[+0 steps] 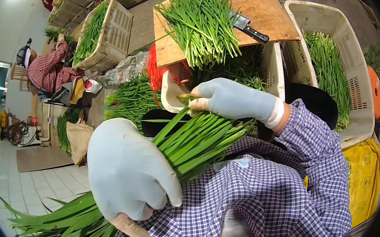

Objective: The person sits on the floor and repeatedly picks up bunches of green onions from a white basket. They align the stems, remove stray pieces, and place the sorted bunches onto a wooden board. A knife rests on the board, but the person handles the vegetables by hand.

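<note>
A thick bunch of green garlic chives (197,141) lies slantwise across my lap, its leaf tips fanning out at the lower left. My left hand (127,167), in a pale blue glove with a bare-looking fingertip, is wrapped over the middle of the bunch. Above the bunch's other end, my right hand (234,97) is closed in a pinch, also gloved in pale blue. A small yellowish chive leaf (185,96) sticks out from its thumb and fingertips. My checked sleeve covers the right forearm.
Ahead, a wooden board (261,7) bears a pile of chives (205,23) and a black-handled cleaver (250,27), over a white crate (276,69). Another crate (351,53) with chives stands right. Red plastic strands (154,68) hang left of the board. Another person (53,68) works at far left.
</note>
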{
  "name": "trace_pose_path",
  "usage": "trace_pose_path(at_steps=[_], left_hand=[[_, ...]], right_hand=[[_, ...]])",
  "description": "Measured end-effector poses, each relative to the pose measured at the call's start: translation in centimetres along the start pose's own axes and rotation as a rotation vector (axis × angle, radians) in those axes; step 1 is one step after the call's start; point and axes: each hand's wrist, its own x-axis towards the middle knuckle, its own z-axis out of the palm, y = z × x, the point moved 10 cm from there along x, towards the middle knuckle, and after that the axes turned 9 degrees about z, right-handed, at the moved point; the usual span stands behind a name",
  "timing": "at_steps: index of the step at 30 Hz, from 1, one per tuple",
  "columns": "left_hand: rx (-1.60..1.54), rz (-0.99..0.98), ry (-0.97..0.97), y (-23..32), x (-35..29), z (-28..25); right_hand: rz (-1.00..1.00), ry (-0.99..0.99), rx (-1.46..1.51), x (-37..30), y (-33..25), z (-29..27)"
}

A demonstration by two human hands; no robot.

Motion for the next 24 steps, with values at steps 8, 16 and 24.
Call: trace_pose_path(at_steps=[8, 16, 24], left_hand=[[0.012, 0.076, -0.164, 2.3, 1.6, 2.6], [0.038, 0.071, -0.259, 0.4, 3.1, 3.5], [0.03, 0.065, -0.312, 0.1, 2.9, 4.7]], right_hand=[[0.306, 0.371, -0.871, -1.0, 10.5, -8.6], [-0.121, -0.047, -0.166, -3.6, -0.5, -3.6], [-0.139, 0.013, -0.256, -2.3, -2.3, 0.8]])
